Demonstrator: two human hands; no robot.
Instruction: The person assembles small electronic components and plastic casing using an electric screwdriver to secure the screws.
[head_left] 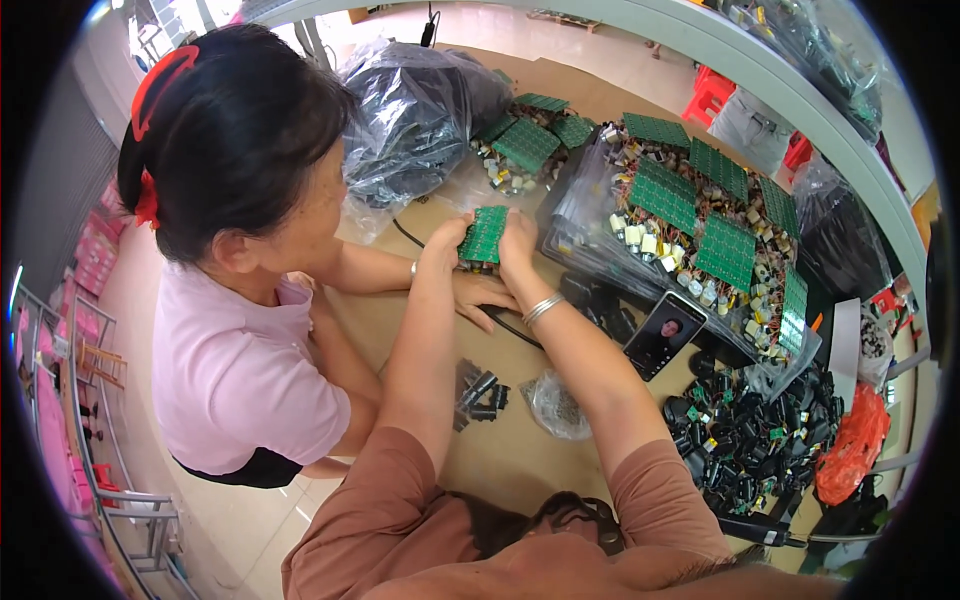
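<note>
Between my two hands, at the middle of the table, is a green circuit board panel [484, 234]. My left hand [449, 238] grips its left edge, fingers mostly hidden behind it. My right hand [517, 241] closes on the right edge, with a silver bangle on that wrist. Small parts show under the panel's near edge, too small to tell. Just below, a co-worker's hand [481, 297] lies flat on the table, beside a black cable [520, 332].
Right of my hands, a large tray [575, 225] holds wired white parts under several green panels [663, 196]. A phone [664, 335] leans against it. Black parts [750, 430] are heaped nearer me. A bagged black bundle [410, 120] stands behind; a co-worker [240, 350] sits left.
</note>
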